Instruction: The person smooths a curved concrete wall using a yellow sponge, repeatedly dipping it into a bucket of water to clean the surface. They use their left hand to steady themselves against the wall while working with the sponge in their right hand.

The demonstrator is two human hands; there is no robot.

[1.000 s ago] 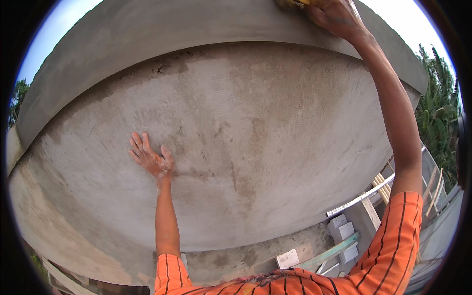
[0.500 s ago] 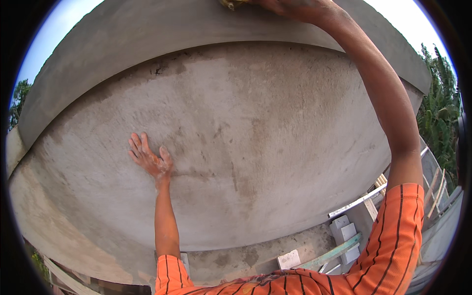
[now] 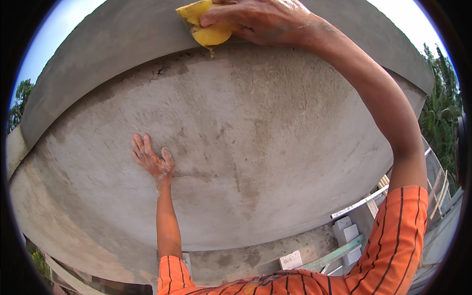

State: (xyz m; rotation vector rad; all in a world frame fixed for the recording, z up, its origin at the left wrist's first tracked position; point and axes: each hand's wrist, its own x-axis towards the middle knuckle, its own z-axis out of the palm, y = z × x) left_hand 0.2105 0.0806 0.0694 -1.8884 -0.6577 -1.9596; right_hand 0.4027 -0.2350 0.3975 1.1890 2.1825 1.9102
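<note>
At the top of the view, my right hand [image 3: 263, 20] grips a yellow sponge [image 3: 209, 25] against the smooth, darker grey raised band [image 3: 123, 37]. One corner of the sponge hangs down near the band's lower edge. Lower on the left, my left hand [image 3: 153, 158] lies flat on the rough, paler plaster wall [image 3: 275, 137], its fingers spread and nothing in it. Plaster residue coats the left fingers. Damp brown patches mark the wall right of that hand.
Pale blocks [image 3: 346, 233] stand below right, beside a greenish curved strip [image 3: 334, 253] and a smaller white block [image 3: 291, 260]. A wooden board [image 3: 73, 276] lies at lower left. Wooden sticks [image 3: 437, 196] and green plants [image 3: 440, 123] are at the right edge.
My right hand has come down and left with the sponge, which now shows far more fully. My left hand stays on the same spot of the wall.
</note>
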